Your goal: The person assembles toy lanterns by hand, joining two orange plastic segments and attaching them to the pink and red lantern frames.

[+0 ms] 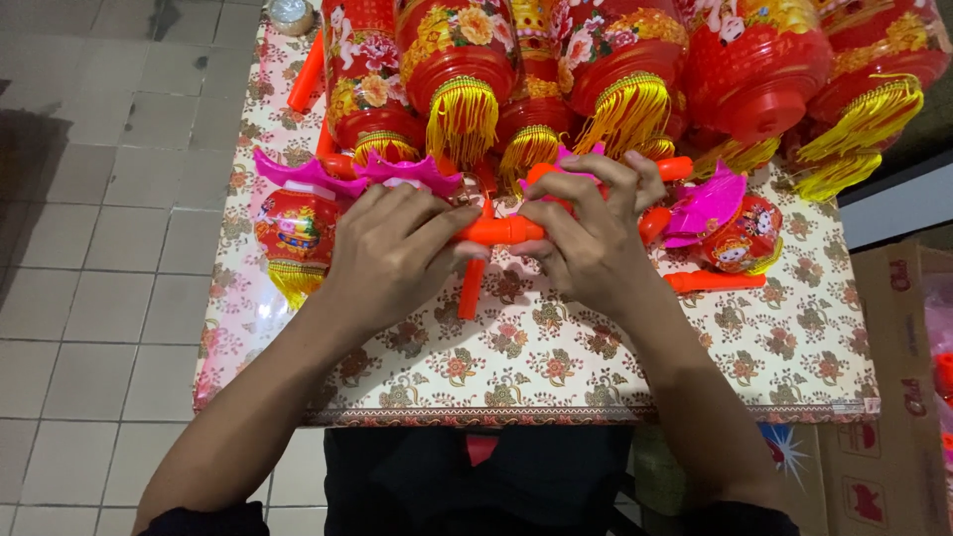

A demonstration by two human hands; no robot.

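- Orange plastic handle stick lies level between both hands, above the middle of the floral-patterned surface.
- Left hand has its fingers clamped on the stick's left end; right hand pinches the right end, fingers closed.
- Judged best: keep both grips firm and aligned, clear of the yellow tassels of the red lanterns along the far edge.

Single head-worn view, looking steeply down — close over the table, facing its far edge
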